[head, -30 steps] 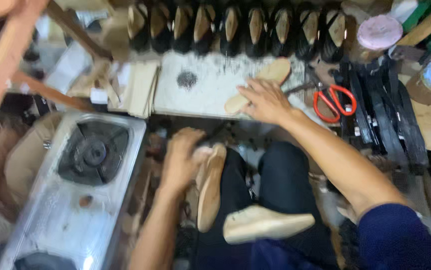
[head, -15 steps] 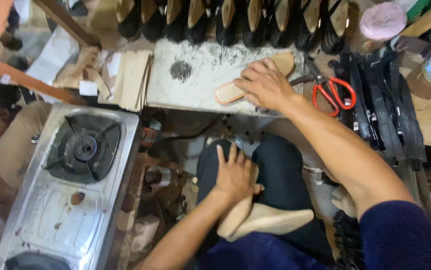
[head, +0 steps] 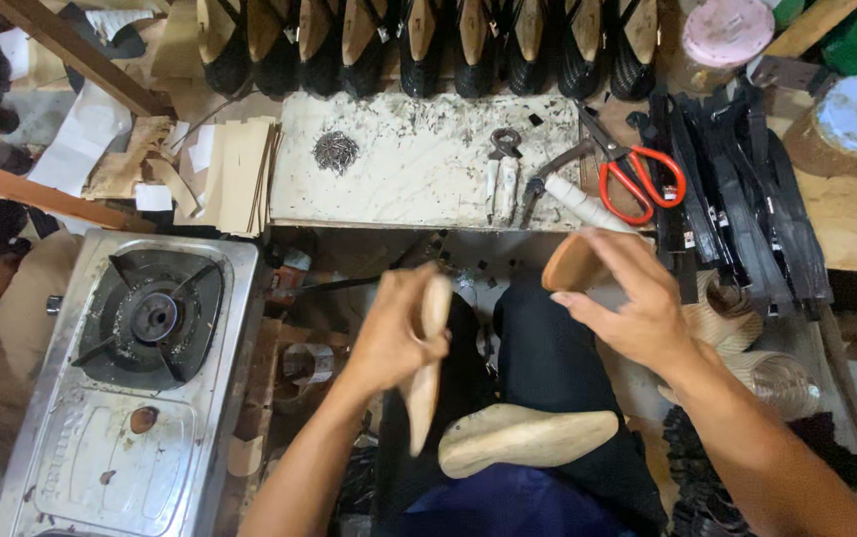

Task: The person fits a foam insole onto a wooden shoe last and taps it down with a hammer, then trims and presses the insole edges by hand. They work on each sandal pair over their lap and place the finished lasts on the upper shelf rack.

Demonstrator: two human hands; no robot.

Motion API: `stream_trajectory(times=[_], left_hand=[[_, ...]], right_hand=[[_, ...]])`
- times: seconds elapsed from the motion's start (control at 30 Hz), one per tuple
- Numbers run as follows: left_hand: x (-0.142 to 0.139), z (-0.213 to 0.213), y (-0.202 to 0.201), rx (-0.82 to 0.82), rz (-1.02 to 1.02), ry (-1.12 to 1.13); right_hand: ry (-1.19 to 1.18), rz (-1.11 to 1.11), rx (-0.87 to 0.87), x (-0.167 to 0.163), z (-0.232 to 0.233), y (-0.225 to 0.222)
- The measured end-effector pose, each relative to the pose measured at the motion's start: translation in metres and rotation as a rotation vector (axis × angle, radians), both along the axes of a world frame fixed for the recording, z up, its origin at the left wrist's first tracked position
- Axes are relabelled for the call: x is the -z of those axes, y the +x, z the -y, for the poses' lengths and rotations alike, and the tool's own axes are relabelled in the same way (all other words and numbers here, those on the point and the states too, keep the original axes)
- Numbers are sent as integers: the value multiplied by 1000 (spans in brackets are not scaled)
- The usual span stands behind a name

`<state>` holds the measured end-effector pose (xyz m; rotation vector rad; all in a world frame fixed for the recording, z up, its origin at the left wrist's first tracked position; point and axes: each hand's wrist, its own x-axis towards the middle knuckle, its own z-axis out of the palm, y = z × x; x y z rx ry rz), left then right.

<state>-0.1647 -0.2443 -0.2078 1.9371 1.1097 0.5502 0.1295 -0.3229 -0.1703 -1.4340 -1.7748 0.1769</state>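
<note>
Left hand (head: 388, 338): grip closed around tan insole (head: 426, 363). Right hand (head: 627, 303): grip clasped on wooden piece (head: 572, 264). Pink-lidded round tin (head: 727, 32) at table's far right corner.

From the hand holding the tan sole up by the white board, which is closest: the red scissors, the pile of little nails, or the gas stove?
From the right hand:
1. Red scissors, just above it on the bench.
2. Pile of nails, farther left on the white board.
3. Gas stove, far left.

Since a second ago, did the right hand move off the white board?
Yes. The right hand lifted its tan sole piece off the white board and pulled back toward the lap, now below the board's front edge.
</note>
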Motion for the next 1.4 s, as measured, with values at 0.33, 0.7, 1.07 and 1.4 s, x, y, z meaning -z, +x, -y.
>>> stream_trajectory(times=[0.33,0.7,1.07,1.4], left_hand=[[71,42,-10,-186,573,-280],[110,36,-32,-111,545,-199],[141,37,-48,-110,793,-456],[127,43,-31,-88,686,-435]], right_hand=[[-338,-100,-56,15,33,7],[-257,146,-424,74,0,-70],[-242,-91,-15,55,2,-13],[-277,55,-256,79,13,-44]])
